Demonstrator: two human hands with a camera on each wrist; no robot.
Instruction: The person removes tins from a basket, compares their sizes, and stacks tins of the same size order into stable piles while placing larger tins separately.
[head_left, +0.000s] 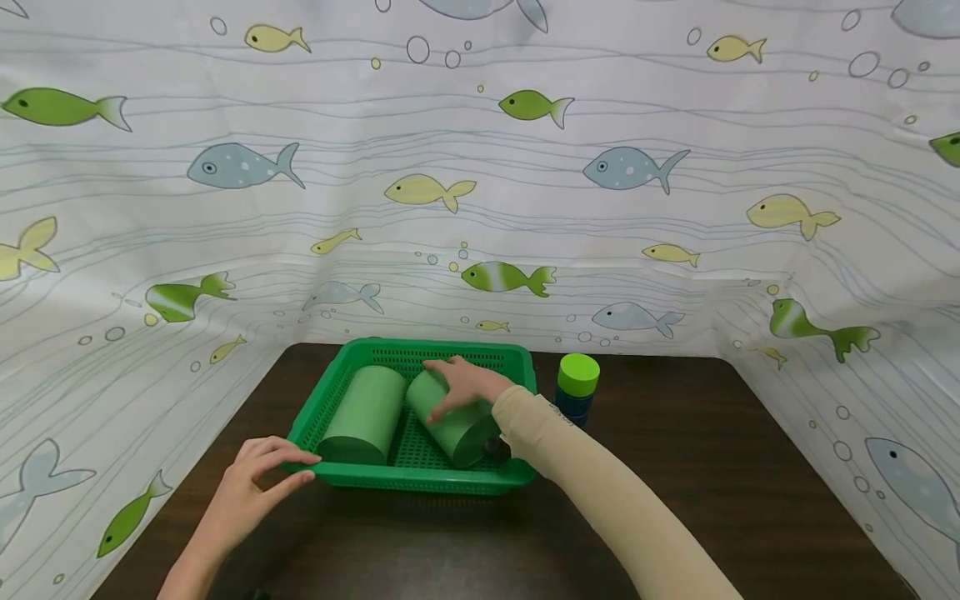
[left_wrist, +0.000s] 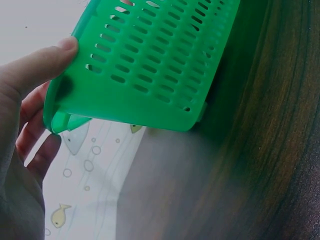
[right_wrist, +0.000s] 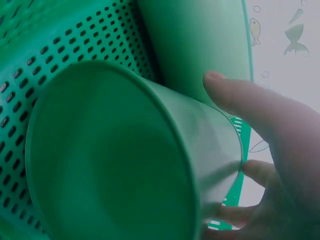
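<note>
A green plastic basket (head_left: 420, 479) with slotted walls stands on the dark table, holding two light-green cylinders. My left hand (head_left: 247, 487) grips the basket's near left corner. In the left wrist view, the thumb lies on the outer wall and the fingers go round the rim (left_wrist: 48, 107). Inside the basket, my right hand (head_left: 465, 387) holds the right cylinder (right_wrist: 207, 137), its thumb on one side and its fingers on the other. This cylinder lies tilted, its round end towards me. The left cylinder (head_left: 366, 412) lies beside it.
To the right of the basket stands a container with a lime-green lid (head_left: 578, 375) and a dark blue body, partly behind my right sleeve (head_left: 592, 483). A white fish-patterned sheet (head_left: 480, 233) rises behind and at both sides of the dark wooden table (head_left: 712, 467).
</note>
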